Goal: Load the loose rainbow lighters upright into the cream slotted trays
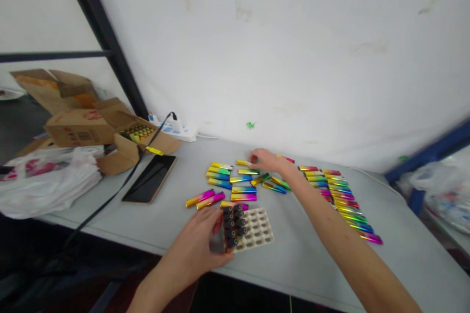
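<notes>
Over on the left, a white plastic bag [55,176] lies in front of a cardboard carton [81,132], and an open box [118,162] beside it is packed with small yellowish pieces. Next comes a dark-screened tablet [150,179] flat on the grey counter [293,254], with a white power strip [188,133] behind it by the wall. Nearer me, the left hand [198,234] pinches the left end of a pale socketed tray [259,229] between thumb and fingers; dark-ended pieces [230,225] fill its left side, while the sockets to the right show bare. Just beyond the tray, shiny multicoloured lighters [219,175] lie scattered. The right hand [265,160] reaches over them, fingers curled at a yellow lighter [243,163]; I can't tell whether they grip it. Farther right, more lighters lie in slanting columns [345,198].
</notes>
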`<state>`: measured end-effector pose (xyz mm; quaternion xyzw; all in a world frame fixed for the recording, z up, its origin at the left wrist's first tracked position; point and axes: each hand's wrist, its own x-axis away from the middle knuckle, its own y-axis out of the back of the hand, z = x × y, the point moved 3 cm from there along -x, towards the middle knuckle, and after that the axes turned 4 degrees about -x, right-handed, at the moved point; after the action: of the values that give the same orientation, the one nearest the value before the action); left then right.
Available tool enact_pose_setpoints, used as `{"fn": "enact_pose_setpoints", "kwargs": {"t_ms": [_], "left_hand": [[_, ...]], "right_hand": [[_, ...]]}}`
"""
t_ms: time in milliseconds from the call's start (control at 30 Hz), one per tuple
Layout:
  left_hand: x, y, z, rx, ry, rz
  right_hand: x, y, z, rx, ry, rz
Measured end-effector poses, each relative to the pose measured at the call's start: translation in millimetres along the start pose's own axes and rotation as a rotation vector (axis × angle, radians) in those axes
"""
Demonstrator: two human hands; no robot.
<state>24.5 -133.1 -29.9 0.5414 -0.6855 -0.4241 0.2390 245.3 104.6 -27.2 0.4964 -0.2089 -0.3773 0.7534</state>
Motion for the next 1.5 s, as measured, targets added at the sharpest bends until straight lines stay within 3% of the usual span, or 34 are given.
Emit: {"fn": "enact_pose_setpoints", "kwargs": {"t_ms": [100, 200, 333, 467, 533, 700, 833, 1100, 1500], "left_hand": [[-15.8, -1.8, -0.4, 0.030, 0.014, 0.046], [-31.5, -8.0, -1.6, 0.056, 0.002, 0.047], [-49.4, -15.9, -2.5, 0.064, -0.036, 0.057], [-60.0, -18.1, -1.2, 0.055, -0.056, 0.068], [-60.6, -18.8, -0.1, 0.046, -0.070, 0.051], [-54.0, -24.3, 5.0, -0.005, -0.048, -0.012], [-52.4, -27.8, 8.0, -0.037, -0.048, -0.040], [-53.9, -26.6, 10.7, -0.019, -0.032, -0.073], [-53.5, -26.9, 10.3, -0.002, -0.044, -0.068]], "right_hand": [[13.8, 8.3, -1.8, -0.035, -0.027, -0.053], [41.9, 20.2, -4.2, -0.150, -0.041, -0.203], [81.9, 28.8, -10.1, -0.471, -0.086, -0.467], [112.9, 21.7, -6.9, -0.885, -0.211, -0.691], [124.6, 15.7, 3.2, -1.089, -0.223, -0.722], [138.0, 1.7, 34.6, -1.349, -0.175, -0.591], [134.7, -10.1, 42.1, -1.259, -0.258, -0.590], [135.4, -10.1, 39.7, -0.733, -0.395, -0.745], [136.6, -8.0, 48.4, -0.637, -0.306, -0.638]]}}
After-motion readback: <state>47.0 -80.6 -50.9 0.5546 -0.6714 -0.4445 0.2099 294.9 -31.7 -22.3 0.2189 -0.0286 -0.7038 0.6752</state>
